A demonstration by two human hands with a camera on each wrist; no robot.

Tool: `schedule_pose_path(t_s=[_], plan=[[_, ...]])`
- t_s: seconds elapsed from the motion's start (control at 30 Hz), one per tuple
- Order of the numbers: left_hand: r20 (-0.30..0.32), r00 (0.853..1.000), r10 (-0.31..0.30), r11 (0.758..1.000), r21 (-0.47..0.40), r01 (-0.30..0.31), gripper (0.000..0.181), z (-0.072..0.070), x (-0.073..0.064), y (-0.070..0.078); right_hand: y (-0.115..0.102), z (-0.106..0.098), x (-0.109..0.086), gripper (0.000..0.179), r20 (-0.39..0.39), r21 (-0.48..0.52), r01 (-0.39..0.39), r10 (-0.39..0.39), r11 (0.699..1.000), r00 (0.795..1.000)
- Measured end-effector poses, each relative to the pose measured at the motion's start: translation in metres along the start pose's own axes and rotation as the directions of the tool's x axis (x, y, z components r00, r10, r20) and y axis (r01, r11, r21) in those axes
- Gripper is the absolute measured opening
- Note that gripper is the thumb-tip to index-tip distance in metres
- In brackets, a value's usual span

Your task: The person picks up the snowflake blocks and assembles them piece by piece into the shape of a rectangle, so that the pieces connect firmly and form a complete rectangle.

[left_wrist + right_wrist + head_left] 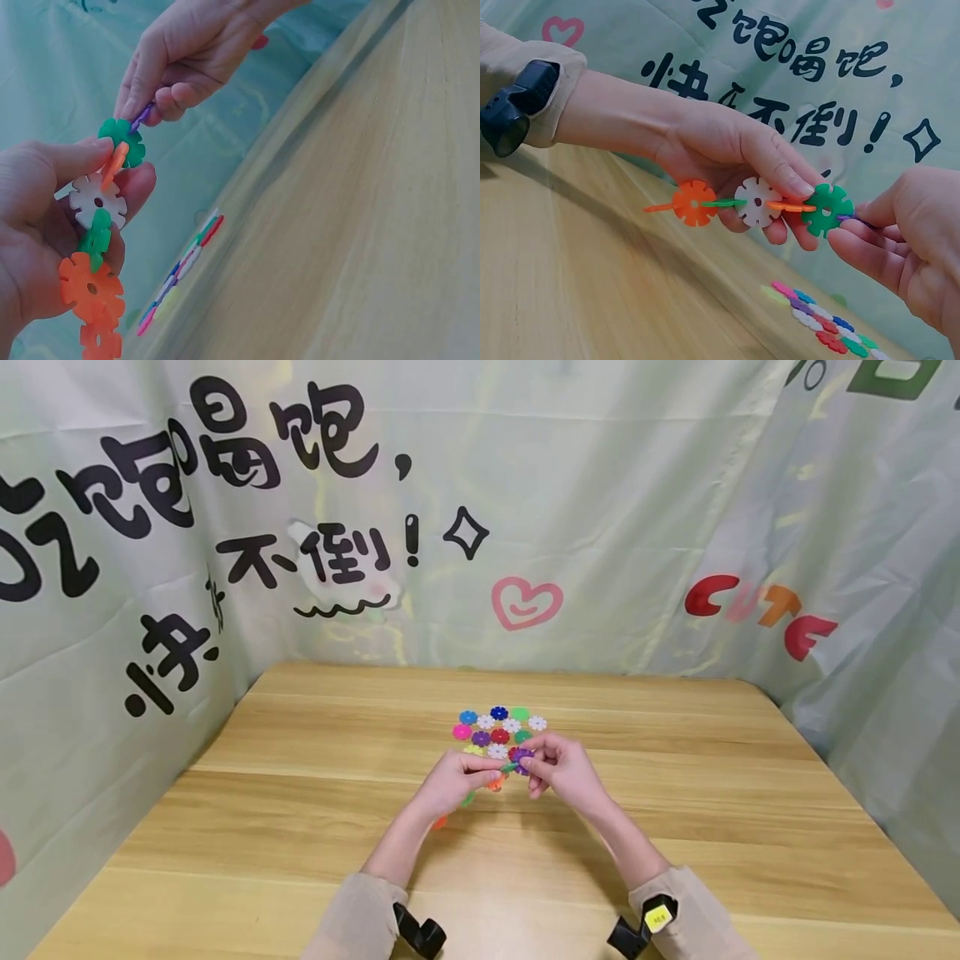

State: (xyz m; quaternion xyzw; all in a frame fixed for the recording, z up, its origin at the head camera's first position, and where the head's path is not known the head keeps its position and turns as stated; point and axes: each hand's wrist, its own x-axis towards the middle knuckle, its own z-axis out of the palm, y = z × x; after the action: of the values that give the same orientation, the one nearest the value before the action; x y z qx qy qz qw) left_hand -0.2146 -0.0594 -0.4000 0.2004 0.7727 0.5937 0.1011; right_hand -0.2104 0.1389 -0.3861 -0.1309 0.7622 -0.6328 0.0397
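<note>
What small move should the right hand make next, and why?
Probably press the purple disc more firmly into the green disc: the right hand pinches it at that disc's edge, the left hand grips the chain, and full seating isn't visible.

Past the left hand [455, 782] and right hand [566, 768], discs [500, 737] lie side by side on the table [675, 793]. Nearer, above it, a chain [757, 189] lies across the left hand, reaching the right. Curtain [600, 485] hangs behind and both sides.
</note>
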Motion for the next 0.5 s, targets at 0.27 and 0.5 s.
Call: schedule_pose_path(t_s=[0.27,0.5], plan=[[-0.021,0.999,0.027,0.999,-0.022,-0.028,0.024,0.0040,0.0001,-0.0025,0.0004,-0.0002,0.0012,0.024,-0.033,-0.022,-0.005,0.004,1.000,0.999],[-0.010,1.000,0.023,0.999,-0.047,-0.023,0.035,0.0073,0.0004,-0.0047,0.0002,-0.0005,0.0032,0.028,-0.037,-0.017,0.028,-0.029,0.999,0.999]])
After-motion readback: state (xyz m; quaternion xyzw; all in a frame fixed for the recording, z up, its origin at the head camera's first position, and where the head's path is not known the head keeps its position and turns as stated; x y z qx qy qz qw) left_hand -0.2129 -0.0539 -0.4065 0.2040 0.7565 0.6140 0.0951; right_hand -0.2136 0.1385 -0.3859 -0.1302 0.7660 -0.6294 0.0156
